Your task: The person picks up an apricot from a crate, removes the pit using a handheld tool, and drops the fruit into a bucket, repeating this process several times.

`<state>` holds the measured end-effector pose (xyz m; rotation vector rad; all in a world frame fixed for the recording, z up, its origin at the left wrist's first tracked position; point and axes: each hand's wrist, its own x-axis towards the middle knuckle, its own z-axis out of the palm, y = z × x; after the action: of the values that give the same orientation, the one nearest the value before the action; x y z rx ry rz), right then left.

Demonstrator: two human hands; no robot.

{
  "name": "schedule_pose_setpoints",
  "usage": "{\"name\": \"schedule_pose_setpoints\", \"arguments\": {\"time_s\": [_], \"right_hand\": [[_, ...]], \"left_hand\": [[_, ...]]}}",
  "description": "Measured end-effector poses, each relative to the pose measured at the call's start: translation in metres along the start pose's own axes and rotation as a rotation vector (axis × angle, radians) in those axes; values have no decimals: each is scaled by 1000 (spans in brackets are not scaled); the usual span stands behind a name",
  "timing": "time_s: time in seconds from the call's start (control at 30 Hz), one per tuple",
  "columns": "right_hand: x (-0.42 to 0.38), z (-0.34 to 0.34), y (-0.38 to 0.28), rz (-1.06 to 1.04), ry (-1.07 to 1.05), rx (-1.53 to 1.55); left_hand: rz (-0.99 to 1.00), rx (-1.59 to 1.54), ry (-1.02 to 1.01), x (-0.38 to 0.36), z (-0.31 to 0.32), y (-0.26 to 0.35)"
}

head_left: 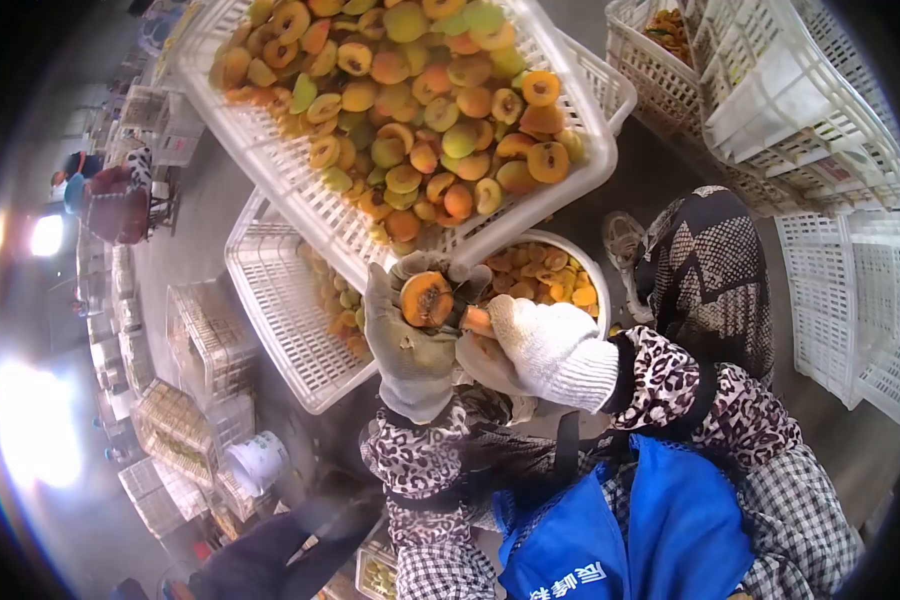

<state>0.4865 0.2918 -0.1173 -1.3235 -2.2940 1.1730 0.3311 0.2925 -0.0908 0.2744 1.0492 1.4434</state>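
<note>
My left hand (408, 355), in a dirty white work glove, is closed around an apricot half (427, 300) with its brown, hollowed cut face turned up. Close beside it, my right hand (550, 345), also gloved, grips a small hand tool with an orange-brown handle (477, 321). The tool's working end is by the fruit, but its shape is hard to make out. Just beyond both hands stands a white plastic crate (595, 165) heaped with halved apricots (400, 110). Below the crate's edge, a round white tub (592, 262) holds orange apricot pieces (540, 270).
A lower white crate (280, 300) with more fruit stands at the left. Stacked crates (790, 100) rise at the right, with upright empty ones (845, 300) below. A white bucket (257, 462) and other crates (210, 335) stand further left. Another person (115, 205) sits far left.
</note>
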Motion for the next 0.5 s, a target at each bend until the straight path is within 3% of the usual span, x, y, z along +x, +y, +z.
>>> {"name": "schedule_pose_setpoints", "arguments": {"time_s": [0.1,0.2,0.27,0.37,0.4,0.47,0.5], "right_hand": [[3,-4,-10,-27,-85,37],[4,-3,-13,-94,-47,31],[7,-3,-15,-110,-41,10],[8,-4,-21,-101,-109,-32],[7,-3,-23,-104,-87,-95],[7,-3,-25,-107,-69,-159],[7,-4,-26,-83,-138,-118]], "left_hand": [[95,57,15,-12,-1,3],[266,313,29,-24,-13,-1],[634,969,-106,-22,-40,-6],[637,1021,-44,-26,-45,-9],[636,1020,-39,-28,-40,-9],[258,206,44,-30,-23,-5],[258,203,47,-29,-16,-1]]}}
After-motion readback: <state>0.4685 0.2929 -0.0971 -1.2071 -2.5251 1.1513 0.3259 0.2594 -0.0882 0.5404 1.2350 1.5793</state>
